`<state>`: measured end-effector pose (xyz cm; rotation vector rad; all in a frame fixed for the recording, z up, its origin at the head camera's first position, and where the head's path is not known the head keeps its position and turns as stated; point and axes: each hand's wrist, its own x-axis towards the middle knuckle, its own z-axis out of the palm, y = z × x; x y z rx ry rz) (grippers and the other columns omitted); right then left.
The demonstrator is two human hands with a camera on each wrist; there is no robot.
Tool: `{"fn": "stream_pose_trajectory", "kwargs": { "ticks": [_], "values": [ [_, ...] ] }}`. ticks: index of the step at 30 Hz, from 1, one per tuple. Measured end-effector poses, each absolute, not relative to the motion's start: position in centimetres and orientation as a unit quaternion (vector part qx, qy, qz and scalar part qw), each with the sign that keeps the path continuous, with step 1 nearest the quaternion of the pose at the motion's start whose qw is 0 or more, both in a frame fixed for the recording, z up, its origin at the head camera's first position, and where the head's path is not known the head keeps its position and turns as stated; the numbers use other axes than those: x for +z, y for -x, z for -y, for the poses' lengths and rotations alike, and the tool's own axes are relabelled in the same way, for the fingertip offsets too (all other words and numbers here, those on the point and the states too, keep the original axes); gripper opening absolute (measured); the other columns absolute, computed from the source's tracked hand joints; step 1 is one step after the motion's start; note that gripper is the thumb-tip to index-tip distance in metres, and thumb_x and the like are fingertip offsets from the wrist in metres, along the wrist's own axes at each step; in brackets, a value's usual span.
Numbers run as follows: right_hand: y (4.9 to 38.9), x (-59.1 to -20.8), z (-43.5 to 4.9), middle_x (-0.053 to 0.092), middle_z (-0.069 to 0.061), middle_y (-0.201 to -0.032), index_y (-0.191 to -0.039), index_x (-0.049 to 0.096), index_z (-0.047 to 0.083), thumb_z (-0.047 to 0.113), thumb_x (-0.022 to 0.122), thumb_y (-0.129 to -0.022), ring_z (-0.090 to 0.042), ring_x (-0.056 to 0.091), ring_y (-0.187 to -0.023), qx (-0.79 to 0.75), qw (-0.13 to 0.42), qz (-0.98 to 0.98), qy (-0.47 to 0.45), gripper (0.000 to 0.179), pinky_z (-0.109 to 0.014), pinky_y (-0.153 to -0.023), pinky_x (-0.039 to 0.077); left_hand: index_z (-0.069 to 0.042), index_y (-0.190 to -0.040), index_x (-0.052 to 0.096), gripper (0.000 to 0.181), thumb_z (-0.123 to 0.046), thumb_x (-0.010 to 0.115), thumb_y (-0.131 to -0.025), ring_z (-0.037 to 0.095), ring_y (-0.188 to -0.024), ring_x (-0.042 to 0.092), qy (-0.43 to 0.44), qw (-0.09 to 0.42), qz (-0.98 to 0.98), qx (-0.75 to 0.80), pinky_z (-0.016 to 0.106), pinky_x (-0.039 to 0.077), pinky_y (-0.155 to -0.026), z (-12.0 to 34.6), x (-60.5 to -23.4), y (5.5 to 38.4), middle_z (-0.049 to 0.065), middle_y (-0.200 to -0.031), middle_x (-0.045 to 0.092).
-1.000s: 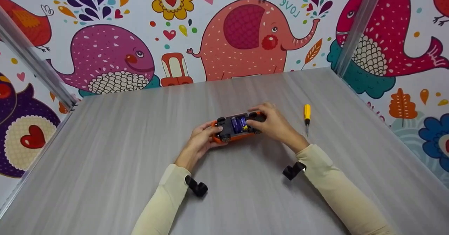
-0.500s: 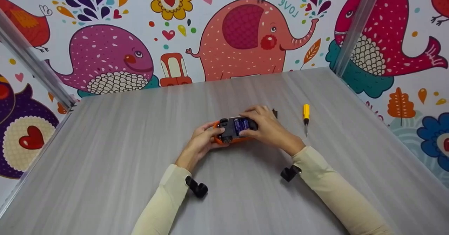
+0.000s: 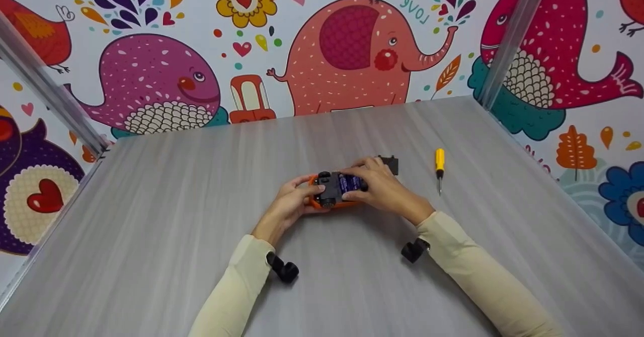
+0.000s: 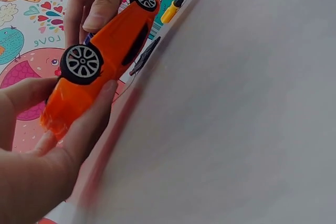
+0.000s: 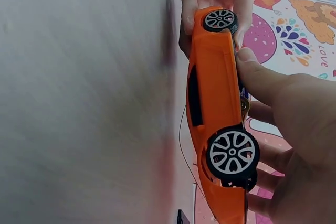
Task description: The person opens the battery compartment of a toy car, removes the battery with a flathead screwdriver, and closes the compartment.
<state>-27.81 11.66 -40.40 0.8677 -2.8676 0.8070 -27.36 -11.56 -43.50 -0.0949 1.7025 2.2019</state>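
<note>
An orange toy car point(image 3: 329, 190) is turned underside up over the table, its black chassis and wheels showing. My left hand point(image 3: 288, 198) grips one end, the thumb lying on the chassis. Purple batteries point(image 3: 350, 184) sit in the exposed compartment in its middle. Across them reaches my right hand point(image 3: 385, 188), pinching at a battery between thumb and fingers. In the right wrist view, a battery's gold end point(image 5: 245, 105) shows between that thumb and the fingers behind the car. A black battery cover point(image 3: 390, 164) lies on the table just beyond my right hand, partly hidden by it.
A yellow-handled screwdriver point(image 3: 440, 162) lies on the grey table point(image 3: 176, 216), right of my right hand. Printed cartoon wall panels point(image 3: 347, 55) stand along the table's back and sides.
My right hand has shifted left from the car's far end onto the batteries. The black cover, hidden at first, has come into view behind it. The left hand keeps its grip.
</note>
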Motion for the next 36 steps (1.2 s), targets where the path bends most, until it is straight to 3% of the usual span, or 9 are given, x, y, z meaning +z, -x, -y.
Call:
{"fn": "stream_pose_trajectory", "kwargs": {
  "ticks": [6, 13, 21, 25, 36],
  "values": [
    [27.84, -40.47, -11.74, 0.051, -0.011, -0.139, -0.133, 0.063, 0.017, 0.041, 0.072, -0.090, -0.031, 0.044, -0.130, 0.275, 0.014, 0.918, -0.287, 0.051, -0.056, -0.111, 0.036, -0.004, -0.142, 0.050, 0.052, -0.005, 0.066, -0.092, 0.024, -0.093, 0.072, 0.031, 0.183, -0.607, 0.773, 0.046, 0.061, -0.082, 11.63, -43.51, 27.39, 0.025, -0.136, 0.057],
    [27.89, -40.39, -11.83, 0.049, -0.015, -0.142, -0.122, 0.066, 0.012, 0.031, 0.065, -0.098, -0.033, 0.044, -0.135, 0.315, 0.042, 0.901, -0.295, 0.031, -0.061, -0.115, 0.030, -0.004, -0.142, 0.050, 0.051, -0.004, 0.065, -0.093, 0.024, -0.094, 0.072, 0.042, 0.187, -0.602, 0.775, 0.047, 0.061, -0.083, 11.51, -43.50, 27.34, 0.024, -0.137, 0.058],
    [27.79, -40.52, -11.85, 0.049, -0.013, -0.145, -0.131, 0.065, 0.012, 0.039, 0.073, -0.091, -0.032, 0.041, -0.137, 0.297, -0.007, 0.911, -0.287, 0.048, -0.059, -0.116, 0.031, -0.001, -0.144, 0.046, 0.055, -0.005, 0.064, -0.093, 0.025, -0.095, 0.071, 0.044, 0.184, -0.600, 0.777, 0.049, 0.060, -0.086, 11.54, -43.61, 27.49, 0.025, -0.139, 0.056],
    [27.84, -40.49, -11.92, 0.051, -0.013, -0.143, -0.130, 0.067, 0.013, 0.037, 0.074, -0.090, -0.032, 0.042, -0.135, 0.298, -0.010, 0.909, -0.290, 0.048, -0.056, -0.114, 0.035, -0.002, -0.144, 0.047, 0.054, -0.005, 0.065, -0.093, 0.025, -0.094, 0.072, 0.042, 0.184, -0.600, 0.777, 0.048, 0.060, -0.085, 11.53, -43.58, 27.47, 0.024, -0.138, 0.058],
    [27.93, -40.68, -11.77, 0.052, -0.013, -0.144, -0.130, 0.067, 0.011, 0.038, 0.066, -0.096, -0.033, 0.042, -0.139, 0.268, 0.008, 0.910, -0.316, 0.043, -0.061, -0.117, 0.029, -0.003, -0.141, 0.050, 0.050, -0.004, 0.065, -0.093, 0.024, -0.093, 0.073, 0.042, 0.189, -0.600, 0.777, 0.047, 0.061, -0.084, 11.61, -43.66, 27.37, 0.024, -0.138, 0.058]
  ]
}}
